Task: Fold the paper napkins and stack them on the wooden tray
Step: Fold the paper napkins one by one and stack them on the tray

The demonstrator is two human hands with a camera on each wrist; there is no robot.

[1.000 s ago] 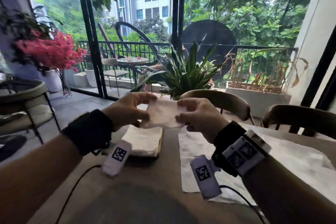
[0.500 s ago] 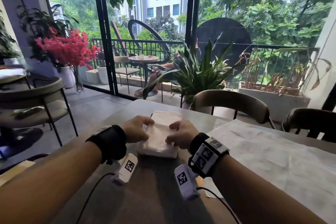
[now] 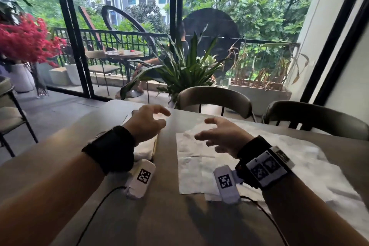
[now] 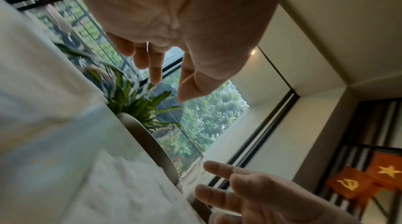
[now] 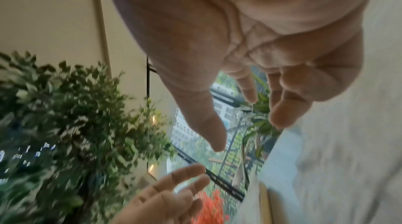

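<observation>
A stack of folded white napkins point(image 3: 143, 151) lies on the wooden tray point(image 3: 155, 145), mostly hidden under my left wrist. My left hand point(image 3: 162, 119) hovers just above the stack with loose fingers, holding nothing. My right hand point(image 3: 202, 129) hangs open over the flat unfolded napkins point(image 3: 189, 168) spread on the table to the right. In the left wrist view my left hand point(image 4: 168, 90) shows a bare palm over white paper point(image 4: 65, 159). The right wrist view shows my right hand point(image 5: 246, 136) empty beside the tray's edge point(image 5: 264, 202).
The grey table point(image 3: 159, 217) runs toward me. More white paper point(image 3: 319, 175) covers its right side. Two chairs point(image 3: 215, 98) point(image 3: 315, 114) stand at the far edge, with a potted plant point(image 3: 185, 70) behind them. Cables trail from both wrist units.
One second ago both hands held a folded napkin in the air, then pressed it onto the stack. Both have now let go and lifted; the right hand moved right over the flat napkins.
</observation>
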